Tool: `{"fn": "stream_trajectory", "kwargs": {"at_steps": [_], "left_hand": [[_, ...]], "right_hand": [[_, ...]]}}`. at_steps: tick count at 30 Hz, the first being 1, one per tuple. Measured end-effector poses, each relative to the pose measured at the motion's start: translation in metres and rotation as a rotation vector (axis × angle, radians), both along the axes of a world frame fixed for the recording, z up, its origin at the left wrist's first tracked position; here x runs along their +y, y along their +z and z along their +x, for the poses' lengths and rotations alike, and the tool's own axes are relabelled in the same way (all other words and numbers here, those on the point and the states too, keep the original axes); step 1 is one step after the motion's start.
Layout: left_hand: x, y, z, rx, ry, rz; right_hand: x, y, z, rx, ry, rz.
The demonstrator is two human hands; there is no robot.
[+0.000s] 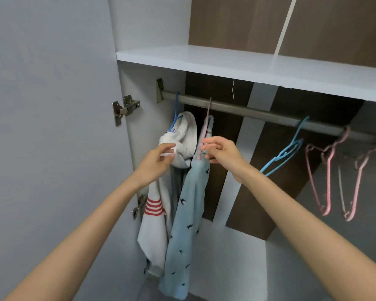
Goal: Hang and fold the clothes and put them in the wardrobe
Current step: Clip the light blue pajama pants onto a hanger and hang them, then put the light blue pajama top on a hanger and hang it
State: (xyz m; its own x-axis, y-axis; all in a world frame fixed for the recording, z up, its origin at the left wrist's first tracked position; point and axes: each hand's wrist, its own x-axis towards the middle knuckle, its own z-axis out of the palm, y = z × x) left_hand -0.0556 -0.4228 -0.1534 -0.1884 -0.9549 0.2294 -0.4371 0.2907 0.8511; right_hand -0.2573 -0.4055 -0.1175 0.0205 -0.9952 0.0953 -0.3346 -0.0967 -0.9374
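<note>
The fingers of the left hand (156,161) pinch the white top (187,135) hanging from the rail (258,115). Just right of them the blue bird-print top (187,213) hangs on a pink hanger (204,132). The half-curled fingers of the right hand (223,153) reach this hanger; I cannot tell whether they grip it.

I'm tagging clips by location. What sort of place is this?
Most likely the inside of a home wardrobe: a grey metal hanging rail under a white shelf, a light blue bird-print garment hanging from it, and empty pink plastic hangers.
</note>
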Motion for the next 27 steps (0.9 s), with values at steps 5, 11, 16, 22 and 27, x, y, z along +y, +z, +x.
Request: {"fn": "stream_trajectory", "kwargs": {"at_steps": [5, 11, 16, 22, 27], "left_hand": [[0.044, -0.002, 0.03, 0.051, 0.094, -0.011], [0.104, -0.009, 0.069, 0.05, 0.153, 0.012], [0.174, -0.014, 0.105, 0.05, 0.147, 0.014], [0.272, -0.039, 0.145, 0.03, 0.107, 0.09], [0.337, -0.054, 0.184, 0.026, 0.18, 0.143]], "right_hand": [[0.037, -0.015, 0.02, 0.037, 0.101, 0.028], [0.089, -0.028, 0.063, 0.053, 0.157, 0.062], [0.15, -0.039, 0.106, 0.031, 0.138, 0.048], [0.242, -0.063, 0.154, 0.02, 0.151, 0.097], [0.299, -0.073, 0.185, 0.041, 0.202, 0.136]]}}
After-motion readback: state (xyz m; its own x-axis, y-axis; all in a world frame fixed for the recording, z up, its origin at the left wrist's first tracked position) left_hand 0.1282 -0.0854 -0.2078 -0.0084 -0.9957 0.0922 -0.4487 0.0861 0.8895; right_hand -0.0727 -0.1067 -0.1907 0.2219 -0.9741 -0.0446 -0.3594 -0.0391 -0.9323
